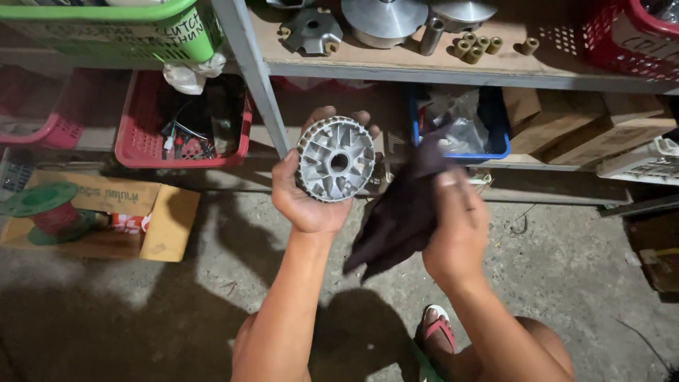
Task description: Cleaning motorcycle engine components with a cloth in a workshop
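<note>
Fingers of the left hand (311, 194) curl around a round finned metal wheel (335, 158), held up at the centre of the frame with its ribbed face to the camera. The right hand (456, 226) is closed on a dark rag (399, 216) just beside the wheel, not touching it. The ribs look fairly clean already, though grime in the hollows is hard to judge. Metal parts and small rollers (475, 46) lie on the shelf (396, 65) above; a red basket (182, 127) and a cardboard box (152, 216) sit left, well clear.
</note>
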